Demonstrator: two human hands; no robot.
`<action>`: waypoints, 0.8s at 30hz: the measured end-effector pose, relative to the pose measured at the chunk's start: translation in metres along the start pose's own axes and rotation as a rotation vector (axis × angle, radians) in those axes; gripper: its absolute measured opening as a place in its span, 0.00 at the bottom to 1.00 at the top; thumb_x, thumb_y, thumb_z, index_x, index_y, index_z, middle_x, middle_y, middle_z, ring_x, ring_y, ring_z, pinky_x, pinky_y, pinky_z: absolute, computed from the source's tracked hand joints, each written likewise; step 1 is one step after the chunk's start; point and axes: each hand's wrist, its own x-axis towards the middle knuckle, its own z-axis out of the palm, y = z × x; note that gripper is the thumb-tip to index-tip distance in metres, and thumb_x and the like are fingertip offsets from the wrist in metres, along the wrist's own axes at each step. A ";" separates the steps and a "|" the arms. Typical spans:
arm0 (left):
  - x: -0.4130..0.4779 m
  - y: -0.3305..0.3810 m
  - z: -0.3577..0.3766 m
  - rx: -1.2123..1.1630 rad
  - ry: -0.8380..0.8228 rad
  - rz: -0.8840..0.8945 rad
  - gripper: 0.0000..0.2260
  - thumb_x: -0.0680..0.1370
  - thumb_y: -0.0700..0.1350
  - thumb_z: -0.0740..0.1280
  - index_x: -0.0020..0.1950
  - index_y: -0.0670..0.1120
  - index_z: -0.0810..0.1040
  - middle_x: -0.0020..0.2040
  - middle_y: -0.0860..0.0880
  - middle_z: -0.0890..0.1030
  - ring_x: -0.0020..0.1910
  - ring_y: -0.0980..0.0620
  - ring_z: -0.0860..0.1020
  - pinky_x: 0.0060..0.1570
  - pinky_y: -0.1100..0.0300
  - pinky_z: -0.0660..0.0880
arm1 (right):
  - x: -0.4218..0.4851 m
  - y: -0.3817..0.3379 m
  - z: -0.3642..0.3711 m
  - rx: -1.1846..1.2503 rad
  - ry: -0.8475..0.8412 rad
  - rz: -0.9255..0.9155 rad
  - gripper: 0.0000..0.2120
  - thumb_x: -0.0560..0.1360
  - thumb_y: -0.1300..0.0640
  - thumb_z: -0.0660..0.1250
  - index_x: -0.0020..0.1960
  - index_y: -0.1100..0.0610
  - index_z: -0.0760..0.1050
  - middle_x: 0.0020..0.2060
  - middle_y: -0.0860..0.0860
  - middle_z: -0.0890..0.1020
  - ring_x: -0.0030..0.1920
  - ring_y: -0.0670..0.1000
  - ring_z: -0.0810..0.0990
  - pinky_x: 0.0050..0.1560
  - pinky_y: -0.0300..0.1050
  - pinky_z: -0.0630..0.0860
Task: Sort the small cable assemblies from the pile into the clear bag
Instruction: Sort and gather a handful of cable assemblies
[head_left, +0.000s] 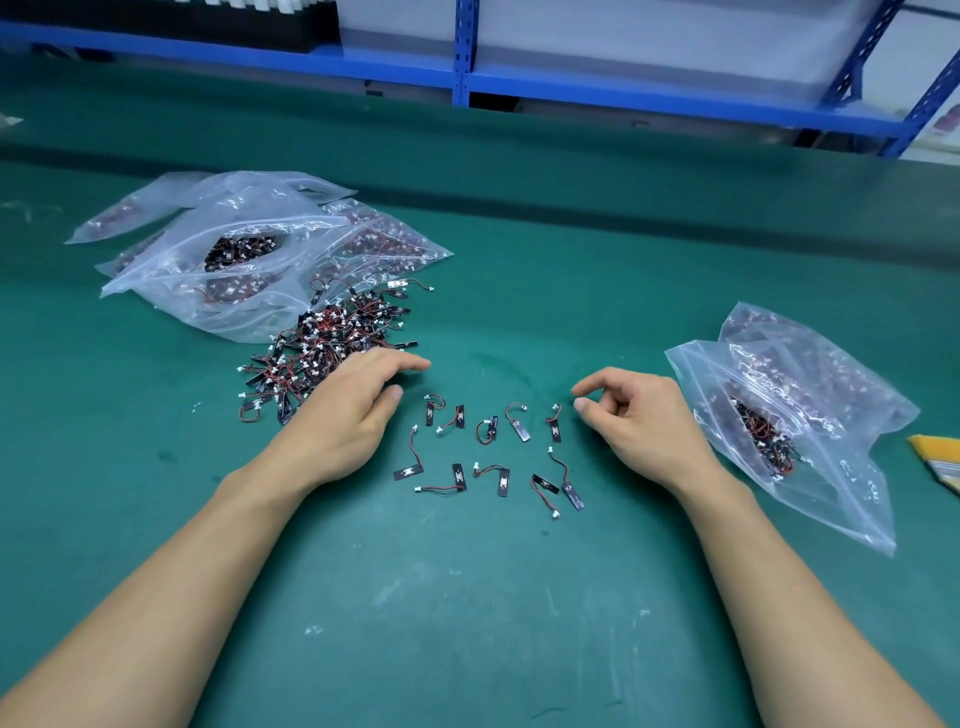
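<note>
- Two bare forearms (171, 597) reach in from the bottom edge, one on each side, well apart.
- Under them is a green table mat (467, 597), scuffed with pale marks and flecks of lint.
- At the back, blue metal shelving (462, 52) runs across the room, with a dark block on its left shelf and white panels behind.
- A yellow object (940, 457) pokes in at the right edge; it is too cropped to name.
- Now the pile (332, 348): a tangled heap of small cable pieces at centre-left, black strips with thin red and black wires and tiny white plugs.
- Behind it lie stacked bags (249, 254), clear zip-top ones, the top one gaping with more pieces inside.
- The left hand (348, 410) lies flat on the pile's near edge, fingers straight and spread, gripping nothing.
- Between the hands, loose cables (488, 452) sit in two rough rows on the mat, about five in each, none overlapping.
- The right hand (639, 421) hovers at the end of the upper row, fingers loosely curled, thumb and forefinger a little apart. It seems to hold nothing, though the nearest white plug is very close to the thumb.
- Just right of that hand is the clear bag (789, 415), mouth open, a dark clump of cables inside.
</note>
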 end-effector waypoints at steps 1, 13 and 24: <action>0.000 -0.002 -0.001 0.017 0.013 -0.007 0.19 0.80 0.32 0.59 0.67 0.47 0.76 0.63 0.53 0.76 0.64 0.52 0.72 0.66 0.61 0.64 | 0.000 0.001 -0.001 -0.010 0.033 0.005 0.06 0.76 0.54 0.70 0.43 0.44 0.80 0.26 0.43 0.77 0.30 0.45 0.75 0.40 0.50 0.78; 0.001 -0.006 0.002 0.124 0.013 -0.036 0.30 0.73 0.24 0.56 0.69 0.48 0.75 0.66 0.51 0.76 0.66 0.50 0.69 0.67 0.63 0.62 | 0.000 0.000 -0.002 -0.159 -0.027 0.090 0.04 0.77 0.51 0.68 0.51 0.44 0.78 0.30 0.41 0.78 0.37 0.44 0.76 0.44 0.50 0.78; 0.000 -0.007 0.001 0.133 0.010 -0.020 0.30 0.72 0.24 0.56 0.68 0.48 0.76 0.65 0.52 0.76 0.64 0.51 0.69 0.65 0.66 0.60 | 0.000 -0.003 -0.002 -0.189 -0.047 0.117 0.03 0.78 0.51 0.67 0.50 0.44 0.79 0.31 0.43 0.78 0.39 0.45 0.77 0.45 0.50 0.78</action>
